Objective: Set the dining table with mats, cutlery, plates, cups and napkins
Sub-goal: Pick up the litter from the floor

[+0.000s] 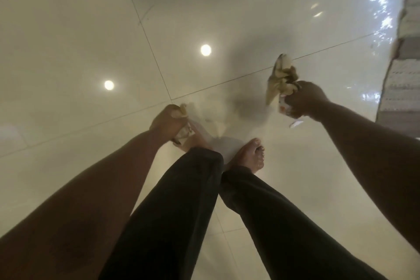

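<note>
The camera looks straight down at a glossy tiled floor. My right hand is closed around a bunched pale yellow napkin that sticks up out of a small white cup with an orange mark. My left hand grips a second crumpled napkin, with a pale object of unclear kind under the fingers. Both arms reach forward over my dark trousers and bare feet. The image is blurred.
Cream floor tiles with dark grout lines reflect two round ceiling lights. At the right edge hangs a white patterned cloth or table edge. My bare right foot stands on the tiles below my hands.
</note>
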